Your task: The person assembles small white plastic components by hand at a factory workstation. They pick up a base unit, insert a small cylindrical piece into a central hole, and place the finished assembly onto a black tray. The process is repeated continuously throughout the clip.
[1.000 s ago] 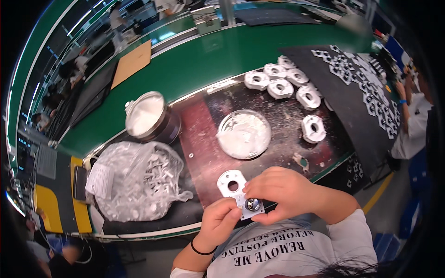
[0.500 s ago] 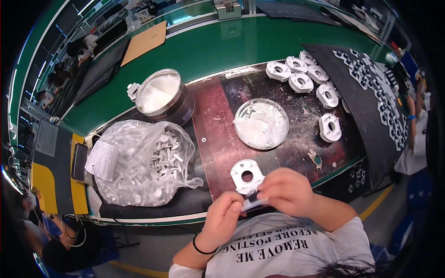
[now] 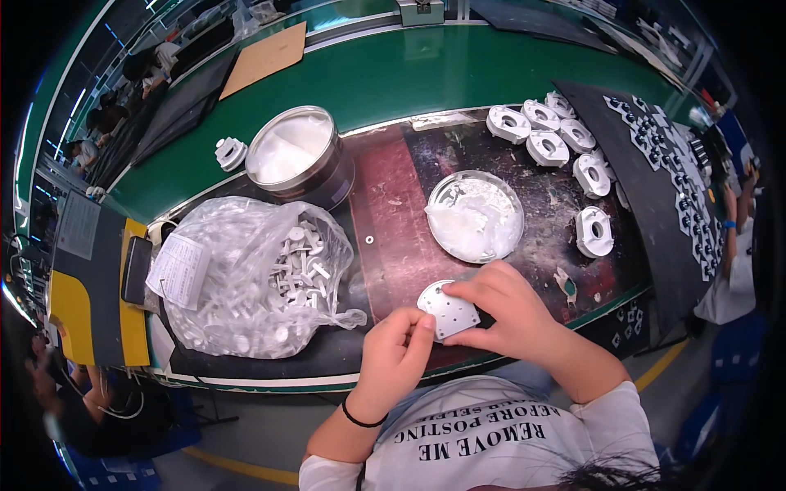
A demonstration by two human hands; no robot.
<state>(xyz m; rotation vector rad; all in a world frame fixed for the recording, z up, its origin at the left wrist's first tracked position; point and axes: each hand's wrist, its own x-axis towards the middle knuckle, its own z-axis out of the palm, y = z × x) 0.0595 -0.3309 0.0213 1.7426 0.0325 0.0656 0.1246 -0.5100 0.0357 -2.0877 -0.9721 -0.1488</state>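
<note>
Both hands, left hand (image 3: 395,348) and right hand (image 3: 506,307), pinch a white perforated plate (image 3: 448,309) at the bench's (image 3: 458,74) near edge. Behind it, a shallow dish (image 3: 475,216) holds white grease; the clear bag (image 3: 246,278) holds white plastic parts.

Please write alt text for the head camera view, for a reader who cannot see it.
Both hands, the left hand and the right hand, hold a small white plate with holes over a dark work mat. A bag of white parts lies to the left, a round dish just beyond.
</note>
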